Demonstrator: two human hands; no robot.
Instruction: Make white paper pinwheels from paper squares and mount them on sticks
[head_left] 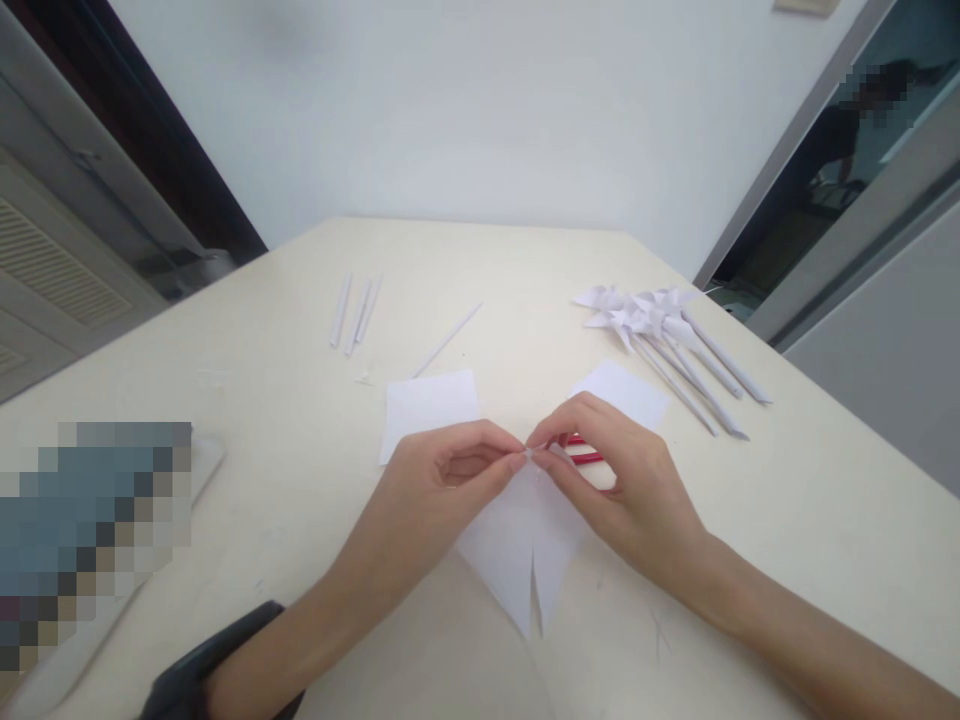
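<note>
the left hand (pixel 442 480) and the right hand (pixel 615 480) meet fingertip to fingertip low in the middle of the cream-coloured table (pixel 262 400), both pinched shut on the upper tip of a white folded paper piece (pixel 525 550). that paper piece is thin and plain white, spreading from the pinched tip into 2 long pointed flaps that lie side by side and taper toward the person, with a narrow slit between them running up from the lower points; its lower end rests on the table while the top is lifted slightly in the fingers. just behind the right hand a red-handled tool (pixel 585 452) shows only as 2 short red bars, mostly hidden by the fingers, so what kind it is cannot be told. a white square paper sheet (pixel 429 405) lies flat just beyond the left hand, and a second white paper sheet (pixel 626 392) lies beyond the right hand. further right sits a bundle of white paper pinwheels on rolled paper sticks (pixel 667 335). far left of centre lie 3 white rolled paper sticks (pixel 354 312), with 1 single thin paper stick (pixel 448 340) near them.
</note>
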